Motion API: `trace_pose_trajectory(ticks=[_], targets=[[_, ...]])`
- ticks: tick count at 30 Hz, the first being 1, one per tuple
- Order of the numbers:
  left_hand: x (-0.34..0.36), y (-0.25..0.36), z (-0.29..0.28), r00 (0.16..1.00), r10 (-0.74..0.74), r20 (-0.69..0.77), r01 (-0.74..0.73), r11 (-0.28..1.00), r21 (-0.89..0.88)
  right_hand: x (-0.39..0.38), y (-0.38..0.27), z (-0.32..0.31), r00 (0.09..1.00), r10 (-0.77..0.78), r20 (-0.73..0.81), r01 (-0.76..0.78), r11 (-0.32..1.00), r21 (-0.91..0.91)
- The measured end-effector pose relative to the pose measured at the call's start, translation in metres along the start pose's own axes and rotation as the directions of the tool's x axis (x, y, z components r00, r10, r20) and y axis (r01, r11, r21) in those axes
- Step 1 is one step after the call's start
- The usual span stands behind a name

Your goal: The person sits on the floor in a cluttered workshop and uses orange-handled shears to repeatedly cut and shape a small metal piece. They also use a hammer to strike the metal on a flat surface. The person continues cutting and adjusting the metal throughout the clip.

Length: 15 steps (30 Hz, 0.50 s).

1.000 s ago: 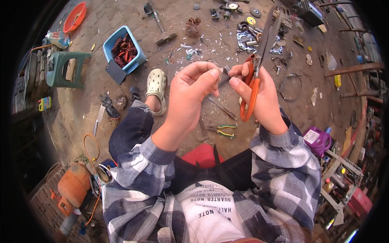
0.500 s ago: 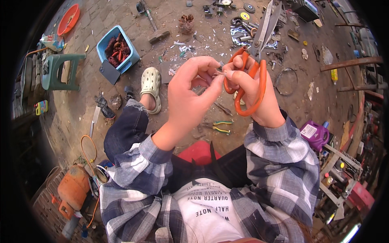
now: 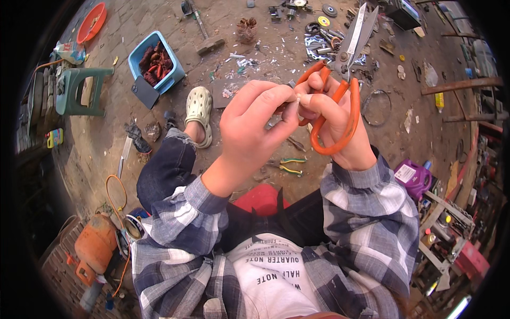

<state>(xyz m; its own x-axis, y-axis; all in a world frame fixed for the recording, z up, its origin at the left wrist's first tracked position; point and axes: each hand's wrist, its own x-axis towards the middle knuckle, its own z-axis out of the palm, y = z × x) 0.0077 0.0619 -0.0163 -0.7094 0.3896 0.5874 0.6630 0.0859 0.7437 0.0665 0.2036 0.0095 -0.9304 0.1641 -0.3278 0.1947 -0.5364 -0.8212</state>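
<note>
A large pair of scissors (image 3: 355,114) with orange-coated handles hangs on my right hand (image 3: 337,119), its loops around the fingers and its metal blades parted and pointing up and away. The thumb and forefinger of that hand press together at the tips. Against them, the fingertips of my left hand (image 3: 255,122) close in a pinch. Whatever sits between the two pinches is tiny and mostly covered by the fingers; I cannot make it out. Pliers (image 3: 292,166) with yellow-green handles lie on the ground below my hands.
A blue bin (image 3: 175,80) of reddish-brown wire bundles stands ahead left, a dark phone-like slab (image 3: 144,94) against it. Beyond are a hammer (image 3: 210,45) and scattered metal parts (image 3: 324,45). A green stool (image 3: 79,90) is at left, a purple jug (image 3: 413,178) at right.
My fingertips have come closer together, covering the thin strands that showed between them. My right hand and the scissors have shifted slightly to the right.
</note>
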Motion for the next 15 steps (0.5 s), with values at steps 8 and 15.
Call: trace_pose_trajectory(ticks=[8,15], targets=[[0.0037,0.0039,-0.0045,0.993,-0.116,-0.027,0.113,0.99,-0.084,-0.0006,-0.0006,0.002,0.997,-0.078,0.008,0.078,0.987,-0.14],[0.0032,0.0068,-0.0045,0.988,-0.151,-0.033,0.148,0.984,-0.099,-0.0004,0.0015,0.0073,0.987,-0.158,-0.001,0.156,0.976,-0.152]])
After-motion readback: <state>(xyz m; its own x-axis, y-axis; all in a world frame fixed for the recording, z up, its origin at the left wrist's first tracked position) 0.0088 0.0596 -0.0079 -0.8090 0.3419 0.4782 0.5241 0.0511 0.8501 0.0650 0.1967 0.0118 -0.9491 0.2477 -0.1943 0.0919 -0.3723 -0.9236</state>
